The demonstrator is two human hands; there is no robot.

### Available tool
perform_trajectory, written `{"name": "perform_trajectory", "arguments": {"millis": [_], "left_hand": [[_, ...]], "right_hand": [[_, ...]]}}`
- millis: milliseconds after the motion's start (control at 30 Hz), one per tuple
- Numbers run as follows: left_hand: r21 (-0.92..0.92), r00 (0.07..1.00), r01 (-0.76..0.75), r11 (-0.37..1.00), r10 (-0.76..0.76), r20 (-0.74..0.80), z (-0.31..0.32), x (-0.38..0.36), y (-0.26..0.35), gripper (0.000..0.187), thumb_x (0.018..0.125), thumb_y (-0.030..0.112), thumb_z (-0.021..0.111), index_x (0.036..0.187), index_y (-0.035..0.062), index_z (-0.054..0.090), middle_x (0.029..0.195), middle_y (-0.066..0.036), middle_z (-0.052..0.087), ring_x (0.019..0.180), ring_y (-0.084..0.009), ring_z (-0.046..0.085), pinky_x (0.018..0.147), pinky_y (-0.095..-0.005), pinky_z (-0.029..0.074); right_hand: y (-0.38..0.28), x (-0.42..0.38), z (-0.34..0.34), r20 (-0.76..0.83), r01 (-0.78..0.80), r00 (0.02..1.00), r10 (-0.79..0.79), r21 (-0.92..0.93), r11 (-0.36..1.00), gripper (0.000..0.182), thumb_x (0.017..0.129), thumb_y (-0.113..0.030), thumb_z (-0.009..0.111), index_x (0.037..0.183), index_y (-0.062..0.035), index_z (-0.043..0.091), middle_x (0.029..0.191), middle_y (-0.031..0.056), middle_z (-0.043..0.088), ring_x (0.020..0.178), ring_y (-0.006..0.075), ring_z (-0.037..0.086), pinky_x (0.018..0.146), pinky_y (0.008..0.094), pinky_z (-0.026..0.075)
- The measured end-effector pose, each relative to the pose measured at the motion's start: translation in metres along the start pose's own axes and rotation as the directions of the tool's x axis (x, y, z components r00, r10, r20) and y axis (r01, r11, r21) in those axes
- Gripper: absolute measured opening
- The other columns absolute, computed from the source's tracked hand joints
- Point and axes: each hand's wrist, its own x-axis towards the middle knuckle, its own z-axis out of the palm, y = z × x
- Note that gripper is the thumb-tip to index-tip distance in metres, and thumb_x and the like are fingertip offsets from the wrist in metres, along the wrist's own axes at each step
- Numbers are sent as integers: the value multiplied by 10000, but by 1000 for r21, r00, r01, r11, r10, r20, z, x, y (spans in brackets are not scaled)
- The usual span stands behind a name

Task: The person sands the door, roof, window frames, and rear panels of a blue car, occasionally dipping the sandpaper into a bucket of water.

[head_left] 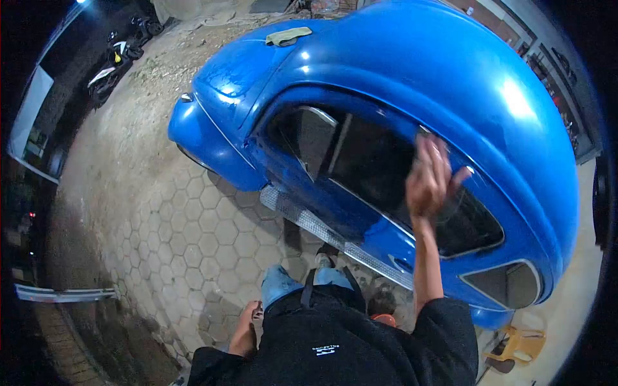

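A shiny blue rounded car (pixel 412 51) stands close in front of me, its side windows facing me. My right hand (pixel 430 180) is raised against the upper edge of the dark side window (pixel 373 161), near the roof line. Its fingers are stretched out and somewhat blurred; no held object can be made out. My left hand (pixel 252 311) hangs low beside my left thigh, well away from the car. Its fingers are mostly hidden. A pale greenish cloth (pixel 288 36) lies on the car's front, near the windshield.
A metal running board (pixel 315 226) juts out along the car's lower side. An orange container (pixel 384 318) is partly hidden beside my body. At the lower right is a yellow plastic chair (pixel 523 344). Hexagonal paving (pixel 187 238) lies underfoot; motorcycles (pixel 116 64) stand far left.
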Motion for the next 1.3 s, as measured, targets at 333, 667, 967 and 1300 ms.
{"name": "perform_trajectory", "arguments": {"millis": [333, 667, 967, 1300], "left_hand": [[571, 969, -243, 784, 219, 113, -92, 190, 98, 307, 841, 271, 521, 914, 18, 677, 775, -160, 680, 681, -290, 672, 599, -453, 535], [320, 958, -281, 905, 247, 144, -191, 220, 241, 271, 937, 247, 488, 1028, 47, 647, 777, -89, 633, 586, -184, 587, 460, -317, 458], [176, 982, -173, 969, 184, -46, -206, 148, 238, 370, 919, 337, 498, 1068, 54, 685, 801, -100, 671, 701, -195, 664, 601, -327, 534], [300, 998, 58, 952, -49, -38, -194, 98, 191, 431, 907, 414, 478, 1141, 91, 643, 933, -103, 666, 709, -233, 624, 595, -407, 512]], "right_hand": [[-143, 51, 70, 191, -4, 982, 4, -2, 1000, 366, 954, -92, 511, 1309, -90, 601, 1384, 61, 562, 1355, 258, 449, 1138, 465, 313], [-323, -2, 266, 56, -136, 990, 128, 169, 976, 407, 955, -60, 450, 1343, 41, 515, 1414, 204, 492, 1359, 415, 393, 1132, 488, 316], [-325, -149, 350, 588, 452, 664, -462, 177, 874, 560, 922, -129, 411, 1482, -151, 391, 1539, -33, 375, 1420, 121, 341, 1174, 410, 250], [-322, -176, 386, 463, 624, 529, -711, 356, 696, 553, 880, -206, 452, 1381, 27, 479, 1488, 72, 441, 1390, 163, 375, 1182, 366, 238]]}}
